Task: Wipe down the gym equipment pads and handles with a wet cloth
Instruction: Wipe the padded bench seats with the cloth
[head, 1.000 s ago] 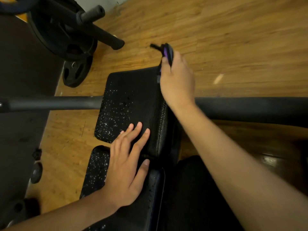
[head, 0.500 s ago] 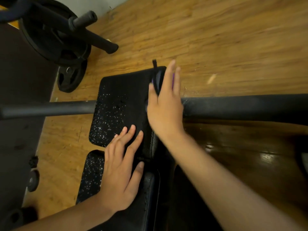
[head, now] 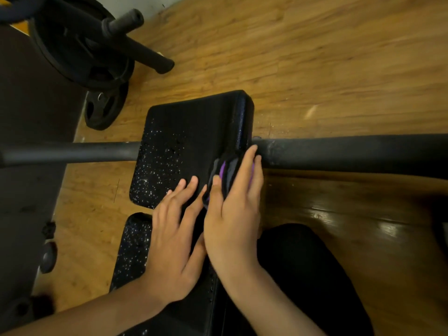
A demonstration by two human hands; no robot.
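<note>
Right grip [head: 232, 214] pinches the wet cloth [head: 226, 170] between thumb and fingers and presses it on the right edge of the far pad [head: 194, 127]. Left grip [head: 174, 238] is spread flat with straight fingers and holds nothing. It rests on the near end of that pad, right beside the right grip, and they touch. Biggest of all is the wood floor [head: 315, 57], with a dark mat [head: 24, 112] on its left side. Next comes the surface, which has two black pads in a row going away from the person: the far pad and the near pad [head: 133, 246]. Both pads have shiny specks on their left parts, maybe water drops. A long black bar [head: 351, 151] runs from left to right and seems to pass under the far pad. It is fat and soft-looking on the right, and the right fingertips are just beside it. Round weight plates [head: 80, 52] sit by the far left corner of the surface. The cloth is the smallest thing, purple and dark, at the right edge. The specks lie to the left of the cloth, so I think the next wipe should go left across the pad. The right grip is nearer and has the cloth.
</note>
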